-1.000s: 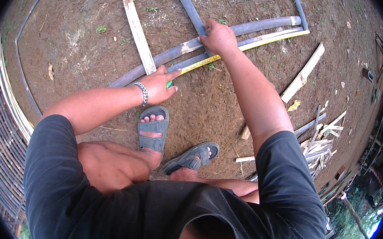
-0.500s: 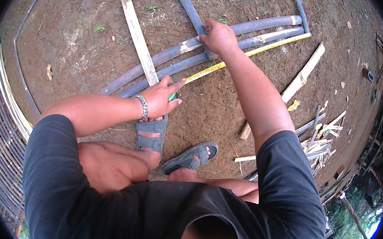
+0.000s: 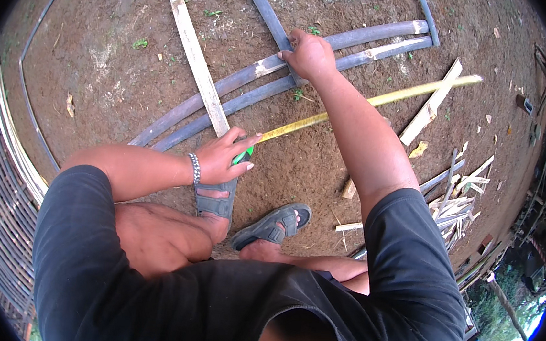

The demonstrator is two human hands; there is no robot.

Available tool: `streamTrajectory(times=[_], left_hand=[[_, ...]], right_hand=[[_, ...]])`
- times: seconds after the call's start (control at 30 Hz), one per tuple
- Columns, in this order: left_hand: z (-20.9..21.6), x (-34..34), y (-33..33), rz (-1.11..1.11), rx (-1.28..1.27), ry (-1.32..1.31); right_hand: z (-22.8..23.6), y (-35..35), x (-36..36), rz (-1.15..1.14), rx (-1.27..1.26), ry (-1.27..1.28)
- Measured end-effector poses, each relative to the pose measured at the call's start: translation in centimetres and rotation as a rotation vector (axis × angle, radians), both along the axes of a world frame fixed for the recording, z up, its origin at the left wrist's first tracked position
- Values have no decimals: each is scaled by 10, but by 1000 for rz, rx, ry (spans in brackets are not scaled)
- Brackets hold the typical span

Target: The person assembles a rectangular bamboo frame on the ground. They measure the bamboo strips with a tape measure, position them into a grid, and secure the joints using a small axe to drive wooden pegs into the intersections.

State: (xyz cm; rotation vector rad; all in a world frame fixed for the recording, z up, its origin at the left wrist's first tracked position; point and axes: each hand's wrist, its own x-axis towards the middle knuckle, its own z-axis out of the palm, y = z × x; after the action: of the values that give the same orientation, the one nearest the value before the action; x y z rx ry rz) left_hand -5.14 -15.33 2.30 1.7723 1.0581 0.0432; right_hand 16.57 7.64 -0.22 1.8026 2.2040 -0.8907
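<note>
My left hand [image 3: 221, 158] is closed around a tape measure with a green case [image 3: 244, 154], mostly hidden by the fingers. Its yellow blade [image 3: 416, 92] runs out to the right, passing under my right forearm, and the far end lies over a pale split board. With my right hand [image 3: 312, 56] I grip the near end of a dark grey slat [image 3: 265, 11] where it crosses two long grey strips, the far strip [image 3: 375, 36] and the near strip [image 3: 253, 96]. A pale wooden slat [image 3: 193, 46] reaches from the far left to beside my left hand.
At the right lie the pale split board [image 3: 431, 109] and a heap of wood offcuts [image 3: 458, 209]. A slatted rack [image 3: 6, 212] stands at the left edge. Another thin strip [image 3: 429, 15] meets the grey strips' right ends. My sandalled feet [image 3: 274, 226] rest on bare soil.
The tape blade's far end has left the grey strips' right ends and swung nearer and further right. My left hand has shifted slightly nearer with the case; my right hand keeps its grip.
</note>
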Motion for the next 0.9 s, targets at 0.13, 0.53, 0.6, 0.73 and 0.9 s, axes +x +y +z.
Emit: streamTrajectory(times=[0.13,0.53,0.6,0.73,0.9], left_hand=[[14,-6,0,-148,-156,67],[4,4,12,-516,-129,67],[0,9,14,-587,-109,76],[-7,13,10,-663,-45,72],[-7,26,13,-706,-62,81]], right_hand=[[-4,-1,3,-12,13,1],[-3,-1,2,-56,-30,7],[-5,-1,3,-55,-16,8],[-5,-1,2,-46,3,19],[-9,-1,5,-51,11,47]])
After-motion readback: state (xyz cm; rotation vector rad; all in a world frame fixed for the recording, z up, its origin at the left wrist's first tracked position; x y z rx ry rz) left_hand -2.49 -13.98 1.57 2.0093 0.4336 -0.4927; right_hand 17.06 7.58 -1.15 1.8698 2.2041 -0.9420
